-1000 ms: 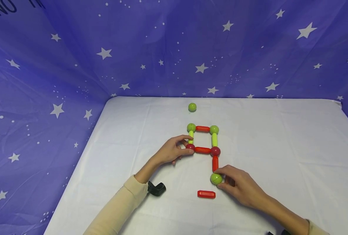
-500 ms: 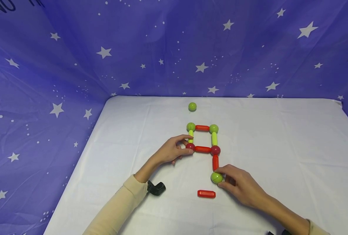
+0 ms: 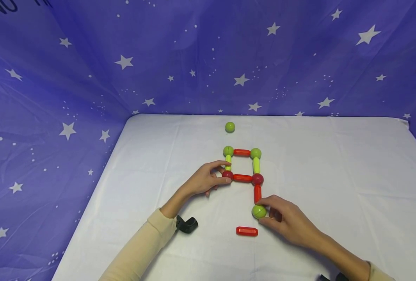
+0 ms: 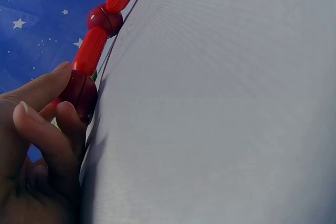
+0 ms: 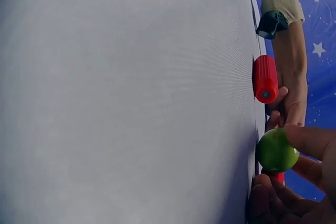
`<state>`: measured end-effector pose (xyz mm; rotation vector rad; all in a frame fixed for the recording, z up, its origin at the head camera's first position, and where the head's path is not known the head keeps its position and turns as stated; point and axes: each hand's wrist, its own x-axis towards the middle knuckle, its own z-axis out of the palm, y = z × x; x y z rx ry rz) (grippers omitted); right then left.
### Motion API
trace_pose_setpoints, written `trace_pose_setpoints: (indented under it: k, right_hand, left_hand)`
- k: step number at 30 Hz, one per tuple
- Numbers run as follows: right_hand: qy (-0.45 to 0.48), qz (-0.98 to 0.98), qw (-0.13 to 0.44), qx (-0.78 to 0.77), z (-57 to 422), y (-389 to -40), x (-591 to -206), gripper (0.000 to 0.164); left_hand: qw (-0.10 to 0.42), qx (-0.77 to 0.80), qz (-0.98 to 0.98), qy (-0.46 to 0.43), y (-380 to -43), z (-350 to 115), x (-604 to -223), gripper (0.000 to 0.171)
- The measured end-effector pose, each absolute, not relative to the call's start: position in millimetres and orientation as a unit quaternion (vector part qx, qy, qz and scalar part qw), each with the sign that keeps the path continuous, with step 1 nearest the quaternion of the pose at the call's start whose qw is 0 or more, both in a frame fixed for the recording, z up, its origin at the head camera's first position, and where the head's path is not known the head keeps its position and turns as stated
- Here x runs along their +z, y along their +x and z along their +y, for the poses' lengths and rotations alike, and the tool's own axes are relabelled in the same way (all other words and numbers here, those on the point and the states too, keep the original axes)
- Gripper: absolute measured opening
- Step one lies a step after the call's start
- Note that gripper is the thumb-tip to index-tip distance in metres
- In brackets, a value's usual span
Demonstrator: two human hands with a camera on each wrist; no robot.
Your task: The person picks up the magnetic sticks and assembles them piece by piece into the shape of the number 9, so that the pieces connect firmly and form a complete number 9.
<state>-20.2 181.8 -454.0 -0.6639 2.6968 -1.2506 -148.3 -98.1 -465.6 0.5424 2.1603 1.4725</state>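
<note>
On the white cloth lies a square of magnetic rods and balls, two green balls at the far corners and two red ones at the near corners. My left hand (image 3: 206, 179) holds the near-left red ball (image 4: 80, 95) between thumb and fingers. From the near-right red ball (image 3: 257, 179), a red rod (image 3: 257, 193) runs toward me to a green ball (image 3: 258, 211). That green ball is pinched by the thumb and fingers of my right hand (image 3: 288, 220). In the right wrist view the same green ball (image 5: 277, 150) covers most of its rod.
A loose red rod (image 3: 247, 231) lies left of the right hand, nearer me. Beyond the square sits a loose green ball (image 3: 230, 127). A black wrist camera (image 3: 187, 225) juts from the left sleeve (image 3: 141, 242). Behind the white table (image 3: 334, 164) hangs a blue star-patterned cloth (image 3: 208, 50).
</note>
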Motion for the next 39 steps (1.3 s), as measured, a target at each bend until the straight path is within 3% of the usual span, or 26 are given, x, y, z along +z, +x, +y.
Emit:
trace_pose_setpoints:
  k: [8,20,39]
  right_hand:
    - [-0.162,0.892,0.086,-0.413,180,-26,-451,0.039]
    - [-0.195,0.89,0.106,-0.398,176,-44,-449,0.037]
    - [-0.185,0.875,0.107,-0.434,176,-45,-453,0.038]
  left_hand:
    - [0.237,0.535,0.787,0.195,-149,-98,-465,0.055]
    - [0.242,0.535,0.787,0.189,-149,-98,-464,0.055]
    - [0.242,0.536,0.785,0.196,-149,-98,-463,0.055]
